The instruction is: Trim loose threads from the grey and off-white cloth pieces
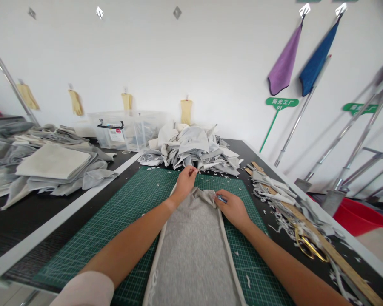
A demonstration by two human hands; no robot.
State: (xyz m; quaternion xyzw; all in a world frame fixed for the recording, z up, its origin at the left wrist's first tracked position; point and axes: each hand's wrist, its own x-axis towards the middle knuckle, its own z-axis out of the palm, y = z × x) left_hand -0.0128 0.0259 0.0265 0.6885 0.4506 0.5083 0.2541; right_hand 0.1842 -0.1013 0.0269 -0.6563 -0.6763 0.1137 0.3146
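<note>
A long piece of grey fabric [194, 250] with pale bound edges lies lengthwise before me on a green cutting mat [115, 225]. Its far end is rumpled. My left hand [185, 180] is closed in a pinch at that far end, towards the pile of cloth; what is between the fingertips is too small to make out. At the fabric's far right corner, my right hand [234, 207] is closed around a small blue tool [221, 199], whose kind I cannot tell. The fingertips of this hand also touch the fabric's edge.
A heap of grey and white cloth [191, 146] lies behind the mat, with stacked fabric [54, 161] to the left and a clear plastic box [115, 131]. On the right are gold-handled scissors [309, 248], a wooden ruler [335, 255], scraps and a red bucket [360, 216].
</note>
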